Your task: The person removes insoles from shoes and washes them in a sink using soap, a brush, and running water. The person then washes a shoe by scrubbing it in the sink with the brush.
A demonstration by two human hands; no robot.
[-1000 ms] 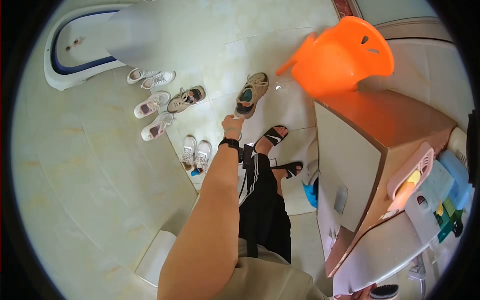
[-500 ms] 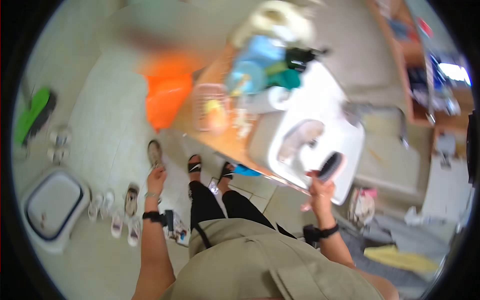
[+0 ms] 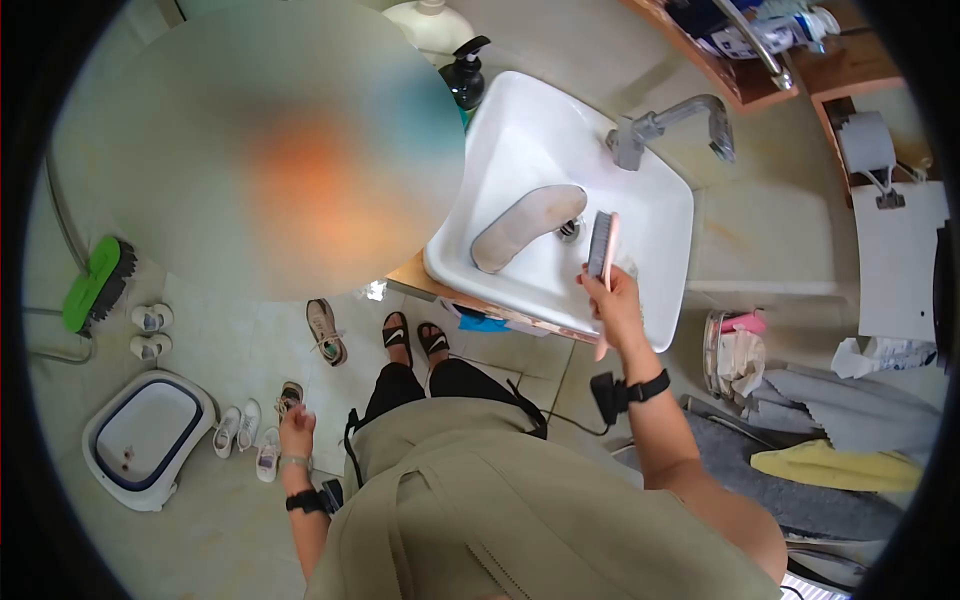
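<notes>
One scrub brush (image 3: 603, 240) sits gripped in the right hand (image 3: 615, 305), above the sink (image 3: 660, 215).

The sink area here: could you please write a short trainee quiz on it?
1. True or false: the right hand holds a brush at the rim of the sink.
2. What lies in the sink basin?
A. a shoe insole
B. a towel
C. a cup
3. Fill in: the left hand hangs low beside the body, above the ____ on the floor.

Key:
1. true
2. A
3. shoes
</notes>
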